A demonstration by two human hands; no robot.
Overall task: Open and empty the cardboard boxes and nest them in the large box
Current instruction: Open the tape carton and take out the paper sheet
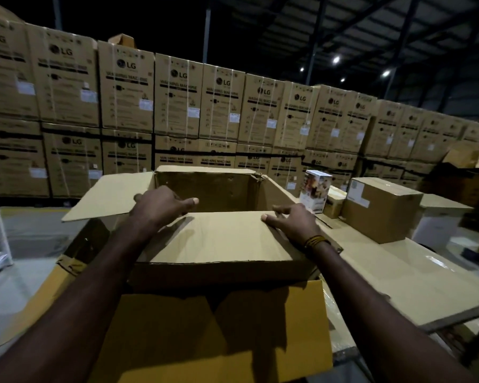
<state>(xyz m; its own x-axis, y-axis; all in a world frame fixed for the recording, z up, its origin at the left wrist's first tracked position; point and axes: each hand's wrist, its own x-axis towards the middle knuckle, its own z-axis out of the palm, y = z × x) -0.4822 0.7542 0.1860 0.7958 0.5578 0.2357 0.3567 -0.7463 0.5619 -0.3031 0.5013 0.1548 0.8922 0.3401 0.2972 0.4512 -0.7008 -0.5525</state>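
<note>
Warehouse table (pixel 398 272): two flat hands, left hand (pixel 161 205), right hand (pixel 293 223), on one open box (pixel 219 239).

Both hands (pixel 161 207) (pixel 293 225) press flap (pixel 219 239), open box (pixel 205 189).

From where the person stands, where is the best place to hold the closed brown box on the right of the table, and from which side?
The closed brown box is probably best held by its two opposite side walls, with the fingers coming down from above. Its top is still shut and flat, so there is no flap or rim to pinch. The small printed carton stands close on its left, so that side is tighter.
</note>
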